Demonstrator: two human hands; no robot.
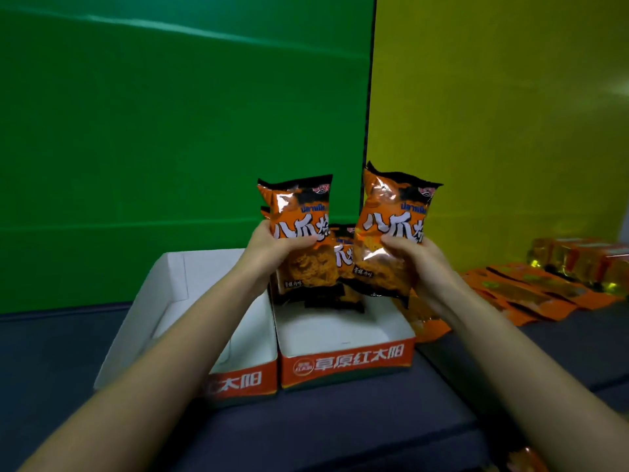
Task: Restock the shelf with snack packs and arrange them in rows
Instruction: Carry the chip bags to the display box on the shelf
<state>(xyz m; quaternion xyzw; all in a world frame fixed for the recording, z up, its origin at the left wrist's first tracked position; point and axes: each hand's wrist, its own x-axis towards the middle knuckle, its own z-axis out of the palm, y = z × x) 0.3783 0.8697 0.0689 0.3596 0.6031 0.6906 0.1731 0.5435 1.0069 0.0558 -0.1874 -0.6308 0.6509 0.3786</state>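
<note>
My left hand point(272, 248) grips an orange snack pack point(301, 229) held upright, with the edge of a second pack showing behind it. My right hand point(413, 257) grips another orange snack pack point(391, 233), tilted slightly right. Both packs hover above the back of the right white tray point(343, 362), which has an orange printed front. Between the two held packs a third pack point(343, 257) stands at the back of that tray. The left white tray point(173, 284) beside it holds nothing that I can see; my left forearm crosses it.
Several orange packs point(531, 291) lie flat on the dark surface at the right, with shiny gold-orange packs point(578, 257) behind them. One more pack point(429, 321) lies beside the right tray. A green wall panel stands behind at the left and a yellow one at the right.
</note>
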